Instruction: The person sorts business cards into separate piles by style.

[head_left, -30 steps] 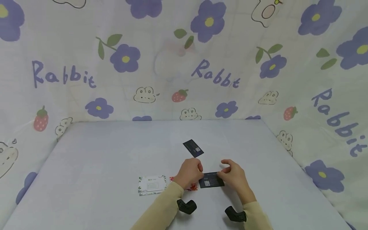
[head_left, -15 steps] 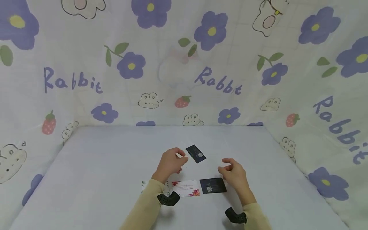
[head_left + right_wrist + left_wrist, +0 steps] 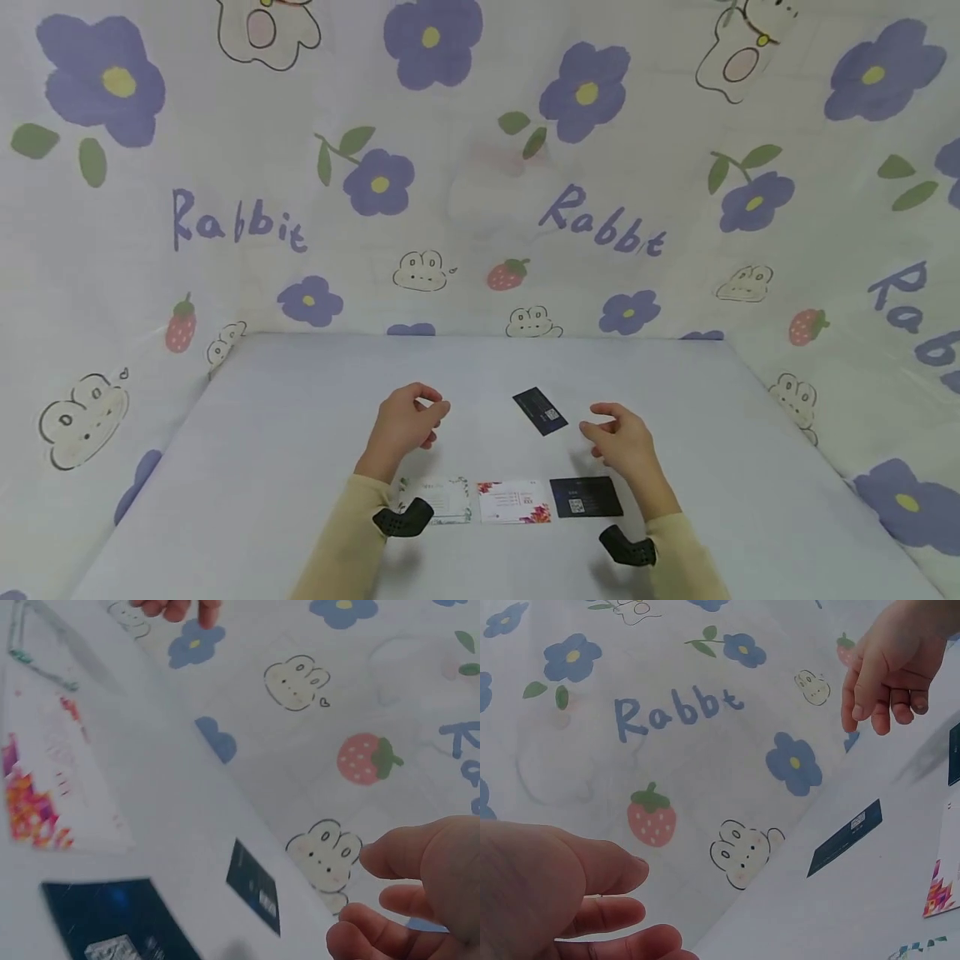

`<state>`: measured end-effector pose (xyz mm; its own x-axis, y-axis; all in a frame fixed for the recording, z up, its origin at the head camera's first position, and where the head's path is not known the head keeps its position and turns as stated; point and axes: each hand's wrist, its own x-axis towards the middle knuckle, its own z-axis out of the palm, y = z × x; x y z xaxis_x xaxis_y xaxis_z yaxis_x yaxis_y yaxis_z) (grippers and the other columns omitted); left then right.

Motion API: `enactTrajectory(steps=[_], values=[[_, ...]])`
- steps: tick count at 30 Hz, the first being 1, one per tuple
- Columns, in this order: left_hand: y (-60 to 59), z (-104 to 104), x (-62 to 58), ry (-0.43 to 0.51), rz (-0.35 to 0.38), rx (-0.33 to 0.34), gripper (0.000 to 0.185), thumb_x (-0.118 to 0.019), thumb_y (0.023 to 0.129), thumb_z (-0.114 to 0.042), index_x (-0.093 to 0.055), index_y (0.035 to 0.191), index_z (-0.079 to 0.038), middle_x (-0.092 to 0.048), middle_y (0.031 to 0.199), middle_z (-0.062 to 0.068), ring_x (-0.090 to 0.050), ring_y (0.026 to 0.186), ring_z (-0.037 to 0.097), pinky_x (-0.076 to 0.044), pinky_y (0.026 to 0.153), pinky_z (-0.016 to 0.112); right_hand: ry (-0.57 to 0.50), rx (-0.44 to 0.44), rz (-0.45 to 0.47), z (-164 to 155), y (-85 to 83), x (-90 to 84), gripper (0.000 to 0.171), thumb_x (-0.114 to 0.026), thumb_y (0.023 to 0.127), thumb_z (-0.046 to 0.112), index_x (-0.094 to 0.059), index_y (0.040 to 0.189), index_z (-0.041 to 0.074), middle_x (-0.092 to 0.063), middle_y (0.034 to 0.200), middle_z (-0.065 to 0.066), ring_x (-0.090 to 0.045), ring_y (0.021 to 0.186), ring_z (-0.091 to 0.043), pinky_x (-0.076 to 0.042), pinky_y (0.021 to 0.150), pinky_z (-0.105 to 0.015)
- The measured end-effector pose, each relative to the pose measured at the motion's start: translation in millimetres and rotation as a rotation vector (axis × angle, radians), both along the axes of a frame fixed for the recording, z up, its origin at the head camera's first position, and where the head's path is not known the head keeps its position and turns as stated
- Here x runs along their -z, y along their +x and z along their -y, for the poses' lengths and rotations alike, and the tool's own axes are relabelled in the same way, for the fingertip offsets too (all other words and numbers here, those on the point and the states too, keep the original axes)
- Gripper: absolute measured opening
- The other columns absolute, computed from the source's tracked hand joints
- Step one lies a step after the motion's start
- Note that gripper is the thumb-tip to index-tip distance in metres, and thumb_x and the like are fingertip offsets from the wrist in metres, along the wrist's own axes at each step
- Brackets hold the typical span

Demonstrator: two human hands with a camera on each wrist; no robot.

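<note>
Overhead, from the head view, both hands hover above the pale bench (image 3: 300, 467) and hold nothing: the left hand (image 3: 401, 423) has its fingers loosely curled with thumb and forefinger close together, and the right hand (image 3: 622, 442) is relaxed with fingers slightly bent. Between them, a little farther from the person, lies a loose dark card (image 3: 540, 411), tilted so its long axis runs from far-left to near-right; it sits just left of the right hand's fingertips and well apart from the left hand, so the right hand is the nearer one. Close to the person, three cards lie side by side in a row: a white card with a green border (image 3: 442, 500), a white card with red flowers (image 3: 514, 502) and a second dark card (image 3: 586, 497). Seen from the left wrist, the left hand (image 3: 562, 892) is empty, fingers gently bent, and the loose dark card (image 3: 844, 837) lies beyond it toward the right hand (image 3: 889, 667). Seen from the right wrist, the right hand (image 3: 420, 892) is likewise empty and slack, with the loose dark card (image 3: 255, 886) just beside its fingers and the printed cloth backdrop (image 3: 360, 712) behind.
</note>
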<state>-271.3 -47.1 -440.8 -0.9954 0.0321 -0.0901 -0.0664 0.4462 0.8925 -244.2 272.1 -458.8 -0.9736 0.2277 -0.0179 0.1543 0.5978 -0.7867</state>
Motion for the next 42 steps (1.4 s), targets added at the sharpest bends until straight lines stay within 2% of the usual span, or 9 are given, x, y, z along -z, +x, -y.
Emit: enactTrajectory(steps=[3,9,14,19,28,36,42], values=[[1.7,0.0,3.5,0.001,0.012,-0.005,0.027,-0.068,0.097,-0.029,-0.065,0.115,-0.009,-0.069,0.086,0.015,-0.060,0.057,0.015,-0.056,0.057,0.027,-0.021,0.004,0.006,-1.8,-2.9,0.6,0.047,-0.067,0.097,0.026,-0.056,0.137,0.004,-0.070,0.098,-0.017,-0.067,0.065,-0.016,-0.050,0.058,-0.026],[0.4,4.2,6.5,0.039,0.008,-0.033,0.026,-0.068,0.096,-0.028,-0.066,0.113,-0.008,-0.067,0.082,0.011,-0.061,0.056,0.015,-0.057,0.057,0.027,-0.065,-0.022,0.007,-2.1,-11.3,-8.9,0.050,-0.066,0.098,0.029,-0.054,0.139,0.004,-0.070,0.105,-0.020,-0.071,0.070,-0.019,-0.052,0.059,-0.026],[-1.1,7.8,4.7,0.048,0.002,-0.039,0.026,-0.069,0.096,-0.027,-0.067,0.113,-0.007,-0.067,0.080,0.010,-0.061,0.055,0.014,-0.057,0.056,0.027,-0.065,-0.030,0.023,-5.6,-18.5,-11.1,0.050,-0.065,0.099,0.029,-0.053,0.141,0.004,-0.069,0.109,-0.021,-0.069,0.069,-0.013,-0.053,0.061,-0.025],[-2.1,9.7,2.9,0.038,0.005,-0.045,0.026,-0.069,0.096,-0.027,-0.066,0.113,-0.008,-0.069,0.084,0.015,-0.061,0.055,0.015,-0.057,0.056,0.027,-0.090,-0.039,0.032,-4.2,-24.2,-11.8,0.051,-0.064,0.099,0.029,-0.052,0.141,0.004,-0.069,0.108,-0.019,-0.068,0.068,-0.011,-0.054,0.061,-0.025],[-2.5,12.2,1.8,0.012,0.022,-0.058,0.027,-0.069,0.096,-0.028,-0.066,0.114,-0.008,-0.070,0.089,0.017,-0.060,0.057,0.015,-0.057,0.057,0.027,-0.109,-0.039,0.053,3.6,-27.2,-13.1,0.051,-0.064,0.099,0.029,-0.052,0.142,0.004,-0.069,0.112,-0.023,-0.072,0.078,-0.025,-0.054,0.062,-0.025],[-8.4,6.3,4.3,-0.003,0.019,-0.040,0.026,-0.068,0.096,-0.029,-0.066,0.114,-0.009,-0.068,0.086,0.014,-0.060,0.058,0.016,-0.056,0.057,0.026,-0.131,-0.044,0.049,3.8,-31.0,-12.4,0.052,-0.064,0.098,0.029,-0.052,0.141,0.002,-0.070,0.112,-0.022,-0.070,0.071,-0.016,-0.054,0.061,-0.025],[-21.6,-16.1,17.0,-0.010,0.001,0.032,0.030,-0.067,0.097,-0.031,-0.066,0.118,-0.010,-0.070,0.094,0.015,-0.060,0.063,0.016,-0.051,0.057,0.027,-0.163,-0.064,0.092,4.3,-31.0,-6.6,0.053,-0.062,0.099,0.028,-0.050,0.142,0.000,-0.070,0.118,-0.027,-0.070,0.068,-0.014,-0.058,0.063,-0.027]])
